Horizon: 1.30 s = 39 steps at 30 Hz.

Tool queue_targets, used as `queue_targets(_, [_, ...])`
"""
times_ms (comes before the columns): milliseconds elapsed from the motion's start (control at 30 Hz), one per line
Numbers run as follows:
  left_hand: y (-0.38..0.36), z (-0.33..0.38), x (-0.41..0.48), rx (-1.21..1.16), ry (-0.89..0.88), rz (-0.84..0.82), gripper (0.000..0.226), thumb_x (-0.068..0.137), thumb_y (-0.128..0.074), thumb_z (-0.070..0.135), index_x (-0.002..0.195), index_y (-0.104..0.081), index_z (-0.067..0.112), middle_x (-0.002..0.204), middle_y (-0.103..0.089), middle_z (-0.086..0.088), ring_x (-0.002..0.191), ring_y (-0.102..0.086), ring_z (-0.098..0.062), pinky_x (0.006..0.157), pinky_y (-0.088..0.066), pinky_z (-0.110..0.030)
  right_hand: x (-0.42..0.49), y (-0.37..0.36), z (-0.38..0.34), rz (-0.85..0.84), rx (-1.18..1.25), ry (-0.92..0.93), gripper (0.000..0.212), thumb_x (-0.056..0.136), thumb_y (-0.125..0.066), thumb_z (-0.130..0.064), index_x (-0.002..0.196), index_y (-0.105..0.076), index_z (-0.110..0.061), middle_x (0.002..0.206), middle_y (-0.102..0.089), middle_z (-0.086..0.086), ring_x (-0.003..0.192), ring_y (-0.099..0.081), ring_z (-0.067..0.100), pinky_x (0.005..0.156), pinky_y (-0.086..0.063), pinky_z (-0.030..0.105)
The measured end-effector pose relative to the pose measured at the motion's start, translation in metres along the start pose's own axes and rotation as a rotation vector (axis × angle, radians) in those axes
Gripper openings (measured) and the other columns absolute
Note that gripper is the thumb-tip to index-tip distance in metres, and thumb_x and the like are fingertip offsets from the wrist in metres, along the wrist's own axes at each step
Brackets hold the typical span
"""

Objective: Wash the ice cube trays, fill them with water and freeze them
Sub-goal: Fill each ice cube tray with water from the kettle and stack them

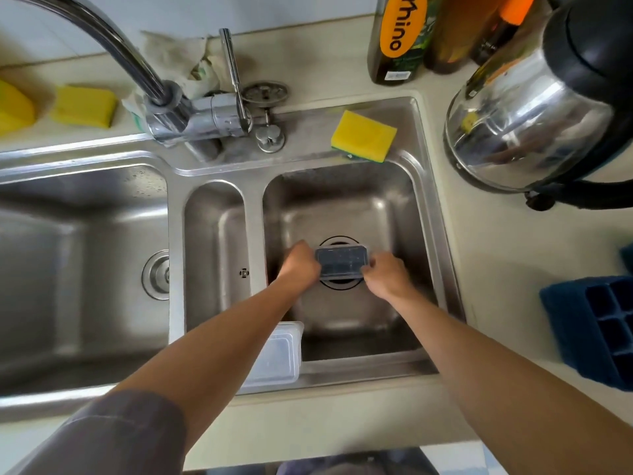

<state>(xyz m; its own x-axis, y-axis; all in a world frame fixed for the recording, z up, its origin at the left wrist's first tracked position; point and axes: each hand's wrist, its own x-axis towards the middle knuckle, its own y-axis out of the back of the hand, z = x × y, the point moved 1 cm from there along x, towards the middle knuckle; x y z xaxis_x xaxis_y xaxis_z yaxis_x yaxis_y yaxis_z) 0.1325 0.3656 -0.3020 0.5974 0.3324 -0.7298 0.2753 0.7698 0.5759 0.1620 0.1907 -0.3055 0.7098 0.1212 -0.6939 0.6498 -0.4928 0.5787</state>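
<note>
Gripping one dark tray (342, 262) between left hand (301, 265) and right hand (387, 275), one blue tray (596, 327) aside

"rhino" on dark bottle (399, 39)

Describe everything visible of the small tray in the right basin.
The small ice cube tray is dark, rectangular and compartmented, with a clear plastic rim, slightly blurred. It is held roughly level over the drain of the right basin. The left hand grips its left end, the right hand its right end.
</note>
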Motion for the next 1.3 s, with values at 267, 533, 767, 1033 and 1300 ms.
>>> queue_targets(267, [-0.004,-0.005,0.012,-0.015,0.025,0.002,0.012,0.094,-0.063,0.007,0.106,-0.062,0.004,0.088,-0.059,-0.007,0.076,-0.056,-0.021,0.063,-0.043,-0.03,0.007,-0.002,0.002,0.09,0.02,-0.013,0.024,0.104,-0.052,-0.023,0.112,-0.069,-0.008,0.093,-0.063,0.004,0.082,-0.055,0.02,0.069,-0.041,0.029])
queue_targets(533, [-0.01,-0.004,0.019,-0.047,0.069,-0.014,0.008,0.095,-0.062,0.007,0.1,-0.068,0.005,0.085,-0.066,-0.011,0.08,-0.069,-0.03,0.064,-0.056,-0.033,0.016,-0.007,0.004,0.114,0.048,-0.055,0.02,0.104,-0.054,-0.02,0.108,-0.069,-0.008,0.092,-0.062,0.005,0.08,-0.054,0.02,0.069,-0.041,0.03])
queue_targets(767, [-0.015,-0.008,0.022,-0.084,0.08,-0.03,0.009,0.097,-0.061,0.007,0.099,-0.068,0.005,0.084,-0.068,-0.012,0.078,-0.071,-0.029,0.073,-0.061,-0.038,0.016,-0.003,0.008,0.032,0.133,-0.083,0.019,0.102,-0.058,-0.017,0.105,-0.071,-0.004,0.101,-0.07,0.016,0.094,-0.068,0.033,0.076,-0.056,0.041])
queue_targets(1033, [-0.011,0.0,0.021,-0.084,0.128,-0.055,0.016,0.098,-0.057,0.002,0.11,-0.065,-0.004,0.105,-0.068,-0.022,0.091,-0.071,-0.036,0.082,-0.063,-0.045,0.017,0.003,-0.001,-0.026,0.155,-0.156,0.02,0.103,-0.054,-0.01,0.114,-0.069,-0.002,0.105,-0.069,0.018,0.091,-0.071,0.035,0.075,-0.064,0.044])
queue_targets(1300, [0.018,0.022,-0.023,-0.177,0.06,0.21,0.075,0.101,-0.035,0.062,0.122,-0.065,-0.004,0.121,-0.065,-0.026,0.111,-0.062,-0.041,0.095,-0.051,-0.04,-0.051,0.028,-0.01,0.02,0.358,-0.005,0.017,0.104,-0.055,-0.018,0.1,-0.068,-0.008,0.081,-0.071,0.008,0.059,-0.069,0.013,0.047,-0.053,0.018])
